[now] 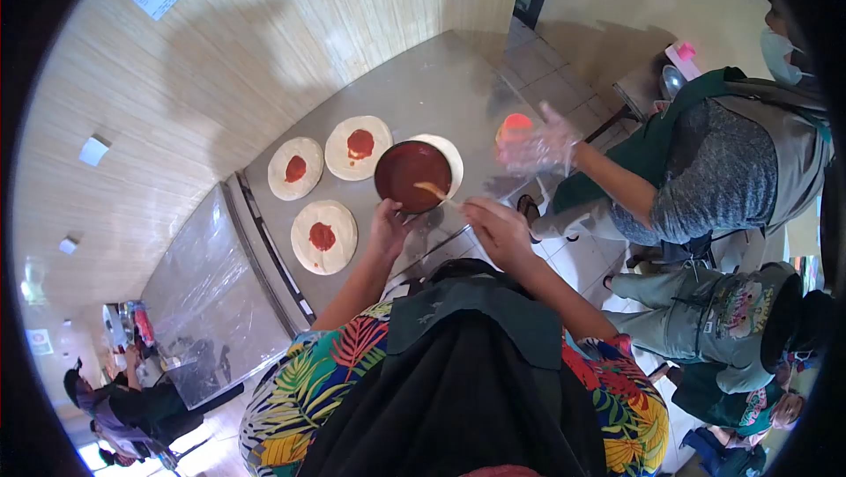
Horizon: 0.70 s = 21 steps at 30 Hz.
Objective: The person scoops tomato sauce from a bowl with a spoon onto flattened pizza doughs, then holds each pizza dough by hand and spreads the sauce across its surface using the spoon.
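Head view: you look down on your two bare hands at work over the grey desk (423, 81).
Left grip (388, 230): your fingers pinch the near-left edge of the bowl.
Right grip (500, 232): your fingers are pressed around the handle of the spoon; the fingers overlap, so you cannot tell exactly how each one sits.
Bowl (377, 179): dark and round, just beyond your left grip and to the left of your right grip, tipped enough for you to see inside.
Sauce (405, 167): red, in the bowl, beyond your left grip.
Spoon (432, 188): it runs from your right grip leftward over the bowl's rim, its pale tip over the sauce.
Near dough (339, 257): flat on the desk, left of your left grip, a red patch in its middle.
Far-left dough (308, 153): beyond the near dough and left of your left grip, also with a red patch.
Middle dough (338, 147): beyond your left grip, likewise with red on it.
Partly hidden dough (453, 153): beyond your right grip, the bowl covering much of it.
Co-worker's hand (542, 149): in a clear glove, blurred, beyond and to the right of your right grip.
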Available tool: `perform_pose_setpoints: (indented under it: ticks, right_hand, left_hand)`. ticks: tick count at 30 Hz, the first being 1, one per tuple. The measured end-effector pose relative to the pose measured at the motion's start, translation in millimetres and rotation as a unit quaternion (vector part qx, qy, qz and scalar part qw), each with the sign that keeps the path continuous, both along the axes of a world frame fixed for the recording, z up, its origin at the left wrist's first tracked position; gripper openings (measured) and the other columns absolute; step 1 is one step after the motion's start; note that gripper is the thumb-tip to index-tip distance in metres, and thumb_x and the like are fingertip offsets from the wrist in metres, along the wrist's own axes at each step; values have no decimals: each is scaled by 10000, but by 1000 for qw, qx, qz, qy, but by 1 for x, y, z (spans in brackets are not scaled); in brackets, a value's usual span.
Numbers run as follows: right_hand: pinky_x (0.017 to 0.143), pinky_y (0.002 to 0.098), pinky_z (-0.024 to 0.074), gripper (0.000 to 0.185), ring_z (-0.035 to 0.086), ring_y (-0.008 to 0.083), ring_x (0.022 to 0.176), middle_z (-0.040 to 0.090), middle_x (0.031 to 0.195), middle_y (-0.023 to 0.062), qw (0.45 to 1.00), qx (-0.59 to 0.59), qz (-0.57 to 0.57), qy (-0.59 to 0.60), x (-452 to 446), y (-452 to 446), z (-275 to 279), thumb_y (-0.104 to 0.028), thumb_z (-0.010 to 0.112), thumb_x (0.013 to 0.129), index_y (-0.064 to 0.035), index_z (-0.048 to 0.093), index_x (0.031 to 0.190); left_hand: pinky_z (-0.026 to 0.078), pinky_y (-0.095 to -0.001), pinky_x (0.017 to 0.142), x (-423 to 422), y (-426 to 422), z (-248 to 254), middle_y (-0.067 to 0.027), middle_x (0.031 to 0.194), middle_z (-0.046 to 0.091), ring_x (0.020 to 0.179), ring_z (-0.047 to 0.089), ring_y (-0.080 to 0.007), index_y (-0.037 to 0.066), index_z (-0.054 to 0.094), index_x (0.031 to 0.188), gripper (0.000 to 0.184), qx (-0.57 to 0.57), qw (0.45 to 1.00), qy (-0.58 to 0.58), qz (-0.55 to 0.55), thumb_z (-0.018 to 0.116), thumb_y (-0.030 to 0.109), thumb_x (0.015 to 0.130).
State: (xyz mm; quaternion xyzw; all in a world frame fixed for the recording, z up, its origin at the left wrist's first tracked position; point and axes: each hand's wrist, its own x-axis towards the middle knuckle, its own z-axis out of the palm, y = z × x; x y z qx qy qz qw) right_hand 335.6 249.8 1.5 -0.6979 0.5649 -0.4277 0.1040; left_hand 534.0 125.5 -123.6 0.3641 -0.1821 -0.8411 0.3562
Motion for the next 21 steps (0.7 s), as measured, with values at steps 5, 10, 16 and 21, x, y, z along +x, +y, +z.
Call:
perform_pose_setpoints:
  ticks: [5, 10, 16, 21]
  right_hand:
    - [725, 371, 528, 151, 651, 304, 860, 655, 983, 133, 998, 13, -56, -20, -32, 25, -7, -38, 634, 834, -9, 651, 981]
    - [665, 352, 525, 159, 650, 288, 795, 658, 940, 110, 994, 40, -100, 13, -57, 43, -6, -64, 651, 823, -32, 664, 978]
    - [661, 356, 522, 150, 647, 293, 779, 655, 938, 115, 988, 40, -151, -13, -74, 46, -7, -51, 639, 836, -24, 662, 982]
    - [652, 330, 517, 134, 645, 278, 781, 641, 946, 162, 979, 29, -198, -31, -74, 51, -3, 10, 616, 849, 23, 639, 981]
  left_hand:
    - [385, -536, 995, -47, 15, 10, -98, 1138, 551, 1112, 503, -267, 89, 512, 1070, 338, -22, 999, -15, -32, 575, 199, 756]
    - [413, -513, 984, -78, 26, 12, -108, 1168, 541, 1140, 498, -257, 59, 453, 1192, 487, 1, 995, -9, -104, 562, 177, 732]
    - [438, -477, 966, -101, 15, 5, -97, 1241, 505, 1154, 495, -252, 68, 450, 1227, 529, 5, 985, -4, -170, 567, 195, 727]
    - [454, -451, 951, -117, 3, 7, -115, 1181, 530, 1086, 540, -252, 56, 464, 1190, 484, -13, 977, -10, -215, 572, 238, 755]
